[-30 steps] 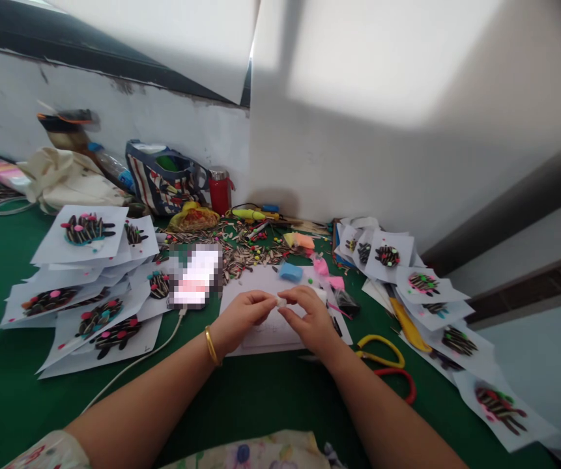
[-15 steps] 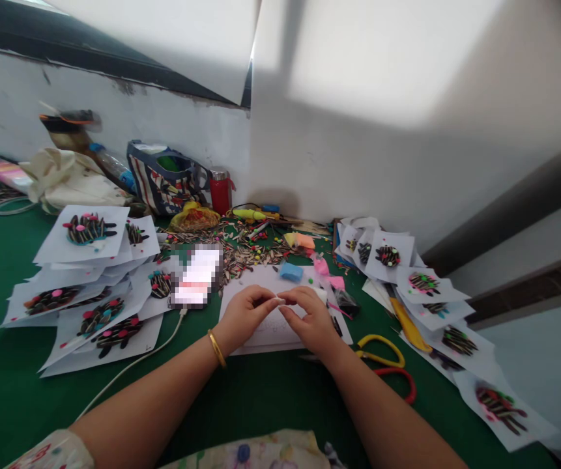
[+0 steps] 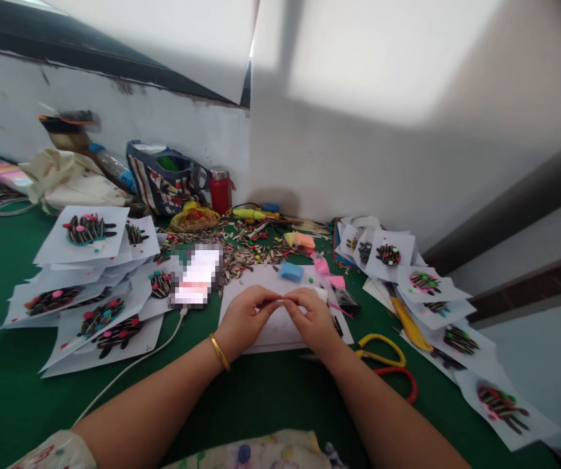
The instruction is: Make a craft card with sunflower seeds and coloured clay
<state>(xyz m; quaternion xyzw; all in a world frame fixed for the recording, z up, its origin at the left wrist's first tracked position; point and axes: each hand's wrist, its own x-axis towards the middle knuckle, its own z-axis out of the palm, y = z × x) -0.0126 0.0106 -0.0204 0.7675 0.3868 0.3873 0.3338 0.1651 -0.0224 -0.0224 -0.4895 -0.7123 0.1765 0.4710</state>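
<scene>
L hand & R hand pinched narrow on tiny white bit, long axis approx side-to-side, over paper

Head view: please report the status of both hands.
Left hand and right hand pinching small white piece. Piece above paper. Scissors partly hidden behind right forearm.

The left hand and right hand are over the paper, a block lies on its far part. Left of the paper lies the phone, then cards; right of it, scissors, then more cards; behind it, seeds; behind and left, the flask and bag
</scene>
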